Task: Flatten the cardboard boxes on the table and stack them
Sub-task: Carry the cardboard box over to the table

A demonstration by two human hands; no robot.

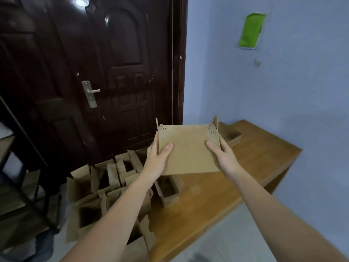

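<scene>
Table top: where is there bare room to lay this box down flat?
The bare wood of the table lies under the held box, between the small open box on the left and the table's right edge. The far corner holds another box. The left end is crowded with open boxes.

The left hand (158, 159) and right hand (222, 155) grip a cardboard box (188, 148) by its sides above the wooden table (245, 167).

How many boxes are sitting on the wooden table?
2: an open box by the table's left edge, below the held box, and another at the far end. More may be hidden behind the held box.
</scene>
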